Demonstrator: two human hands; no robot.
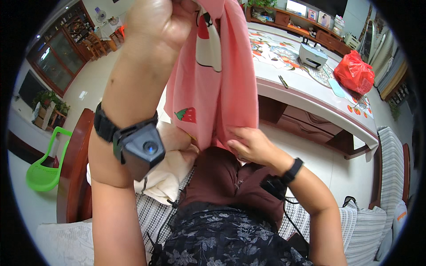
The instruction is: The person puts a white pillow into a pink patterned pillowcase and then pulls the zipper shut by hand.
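Note:
A pink cloth garment [238, 66] with a strawberry print and a white, black-outlined figure hangs in front of me. My left hand [163, 23] is raised at the top of the picture and grips its upper part; the fingertips are partly cut off. Lower down, my right hand [251, 144] touches the garment's right side near the bottom, thumb and forefinger apart. Slight blur hides whether it pinches the fabric. Beside my lap lies a cream cloth [166, 186], partly covered by my left forearm and its strapped-on camera [141, 149].
Ahead stands a long covered table [276, 84] with a red plastic bag [354, 73], a white-and-blue box [313, 55] and a small dark tool [283, 81]. A wooden armrest [75, 166] and a green plastic chair [46, 173] are at left. The sofa has a striped cover [362, 216].

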